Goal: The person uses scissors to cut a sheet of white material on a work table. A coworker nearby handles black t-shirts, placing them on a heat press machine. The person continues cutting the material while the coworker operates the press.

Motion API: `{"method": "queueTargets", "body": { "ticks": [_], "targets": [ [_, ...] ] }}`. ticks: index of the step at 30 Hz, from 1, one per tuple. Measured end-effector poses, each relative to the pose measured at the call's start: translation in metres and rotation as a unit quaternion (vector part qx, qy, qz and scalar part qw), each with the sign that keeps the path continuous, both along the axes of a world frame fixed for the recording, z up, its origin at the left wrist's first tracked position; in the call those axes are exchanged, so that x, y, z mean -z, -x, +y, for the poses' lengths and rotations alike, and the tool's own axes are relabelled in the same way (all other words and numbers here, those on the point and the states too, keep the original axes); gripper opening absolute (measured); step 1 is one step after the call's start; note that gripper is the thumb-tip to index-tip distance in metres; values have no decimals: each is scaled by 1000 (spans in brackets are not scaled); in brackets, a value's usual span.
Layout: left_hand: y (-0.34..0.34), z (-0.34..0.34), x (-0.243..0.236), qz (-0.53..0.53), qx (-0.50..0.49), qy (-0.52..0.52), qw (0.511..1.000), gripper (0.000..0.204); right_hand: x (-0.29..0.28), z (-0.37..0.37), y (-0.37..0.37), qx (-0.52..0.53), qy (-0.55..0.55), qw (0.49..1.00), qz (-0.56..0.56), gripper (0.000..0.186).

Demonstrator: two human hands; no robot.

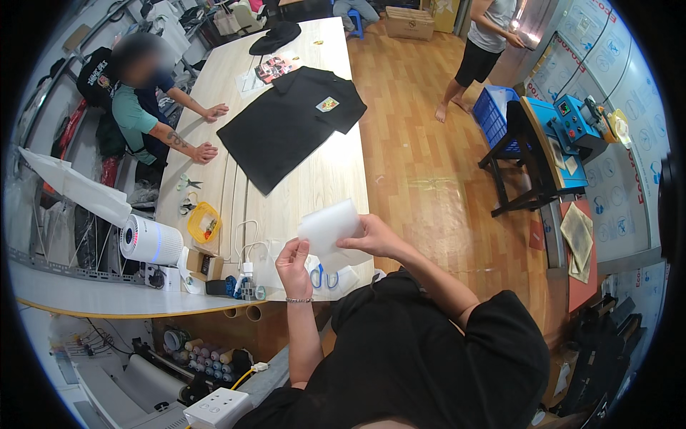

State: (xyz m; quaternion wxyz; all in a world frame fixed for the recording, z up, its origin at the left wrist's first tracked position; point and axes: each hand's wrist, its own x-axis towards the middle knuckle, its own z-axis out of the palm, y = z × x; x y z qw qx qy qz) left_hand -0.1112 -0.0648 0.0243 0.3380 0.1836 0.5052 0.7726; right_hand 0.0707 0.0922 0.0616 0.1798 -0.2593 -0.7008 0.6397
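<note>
Between my two hands is a curled white translucent sheet point(330, 223), held above the near end of the table. My left hand point(293, 266) pinches its lower left edge. On the right side, my right hand point(370, 237) grips the sheet with thumb and fingers. Below my hands, blue-handled scissors point(325, 279) lie on pale sheets, their blades partly hidden. Farther up the table a black T-shirt point(275, 136) is spread flat, with a small colourful patch point(327, 105) on its chest.
A person's hands point(207, 151) rest on the table's left edge. Nearby are a yellow basket point(204, 223), small snips point(189, 183) and a white cylindrical device point(151, 239). A black cap point(275, 38) lies at the far end. At right stand a blue heat press point(575, 121) and blue crate point(493, 118).
</note>
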Motion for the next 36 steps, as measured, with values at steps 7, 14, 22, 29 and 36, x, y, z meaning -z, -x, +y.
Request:
{"method": "queueTargets", "body": {
  "ticks": [7,14,22,29,36],
  "targets": [
    [0,1,4,-20,-24,-4,1000,11,-6,-1,0,-9,-4,1000,-9,39],
    [2,2,8,-28,-30,-5,999,9,-2,-6,1,-8,-23,1000,4,39],
    [6,0,1,-24,72,3,997,22,-9,-3,-2,4,-45,999,-17,35],
    [-1,3,-1,-34,83,33,995,23,11,-4,1,-24,-70,997,-36,39],
    [-2,1,-2,-19,43,24,999,23,-17,-6,0,-41,-78,994,-66,49]
  ]
}}
